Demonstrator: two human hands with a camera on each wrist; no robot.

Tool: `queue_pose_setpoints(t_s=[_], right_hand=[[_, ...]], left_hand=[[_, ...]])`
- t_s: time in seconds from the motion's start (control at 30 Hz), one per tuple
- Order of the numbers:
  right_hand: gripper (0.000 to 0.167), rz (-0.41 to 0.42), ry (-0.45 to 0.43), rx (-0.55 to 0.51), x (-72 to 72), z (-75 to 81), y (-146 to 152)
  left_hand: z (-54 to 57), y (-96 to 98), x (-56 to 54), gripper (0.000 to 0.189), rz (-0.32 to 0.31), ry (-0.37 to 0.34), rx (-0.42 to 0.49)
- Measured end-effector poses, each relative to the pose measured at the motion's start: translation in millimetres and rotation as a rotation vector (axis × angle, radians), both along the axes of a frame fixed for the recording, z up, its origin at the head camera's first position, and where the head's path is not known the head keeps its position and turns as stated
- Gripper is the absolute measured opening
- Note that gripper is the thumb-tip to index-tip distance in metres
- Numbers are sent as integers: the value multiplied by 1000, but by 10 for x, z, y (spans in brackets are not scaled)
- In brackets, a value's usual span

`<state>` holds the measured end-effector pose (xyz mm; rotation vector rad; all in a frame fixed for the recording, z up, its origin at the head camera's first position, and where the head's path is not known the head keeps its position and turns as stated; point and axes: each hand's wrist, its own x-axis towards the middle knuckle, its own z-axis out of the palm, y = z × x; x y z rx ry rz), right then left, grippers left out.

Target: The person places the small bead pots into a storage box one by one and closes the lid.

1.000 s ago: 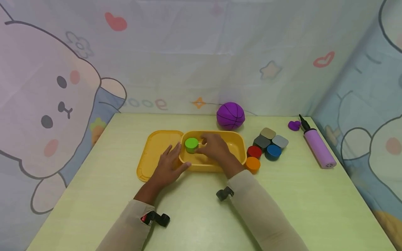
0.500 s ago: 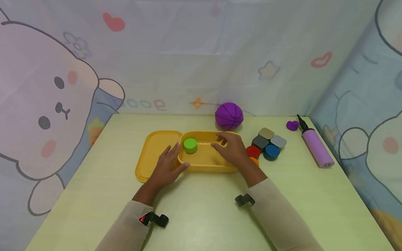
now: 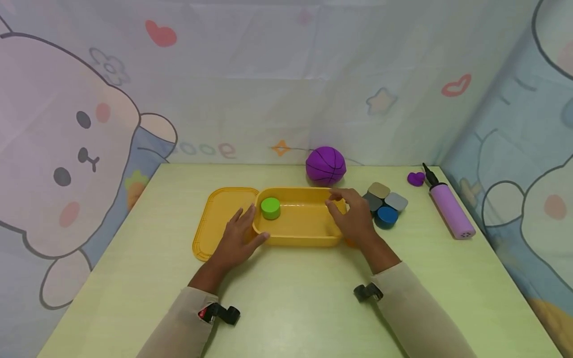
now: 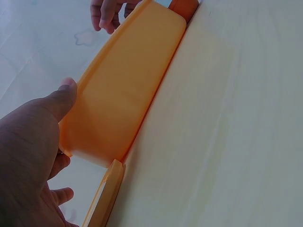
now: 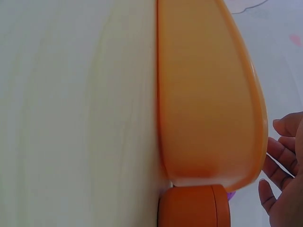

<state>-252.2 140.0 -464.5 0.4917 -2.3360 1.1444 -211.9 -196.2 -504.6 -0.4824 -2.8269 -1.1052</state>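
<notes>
A yellow plastic box (image 3: 300, 240) stands at mid-table, with a round green block (image 3: 270, 208) inside at its left end. My left hand (image 3: 237, 241) rests at the box's left end, fingers extended along the side and thumb near the front rim. Over the right end hovers my right hand (image 3: 356, 219), fingers loosely bent and nothing between them. In the left wrist view, the left thumb (image 4: 66, 94) lies at the rim. An orange block (image 5: 189, 208) stands beside the box's right end, mostly hidden by the right hand in the head view.
A flat yellow lid (image 3: 210, 223) lies left of the box. To its right are blue (image 3: 386, 217), dark grey (image 3: 372, 202), light grey (image 3: 396, 201) and tan blocks (image 3: 378, 190). Behind stands a purple ball (image 3: 326, 165); far right lie a purple heart (image 3: 416, 179) and pink pump (image 3: 452, 211).
My right hand has moved right, from beside the green block to the box's right end, now covering the red block. The left hand and the green block have stayed in place.
</notes>
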Motion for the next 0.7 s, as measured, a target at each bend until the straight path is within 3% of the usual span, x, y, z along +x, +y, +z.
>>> queue_pose_setpoints(t_s=[0.3, 0.5, 0.7], right_hand=[[34, -13, -3, -1, 33, -62, 231], [34, -51, -39, 1, 49, -133, 427], [32, -38, -41, -26, 31, -176, 663]], left_hand=[[5, 13, 0, 89, -3, 19, 2], [-6, 6, 35, 89, 6, -8, -5], [24, 12, 32, 89, 12, -14, 3]])
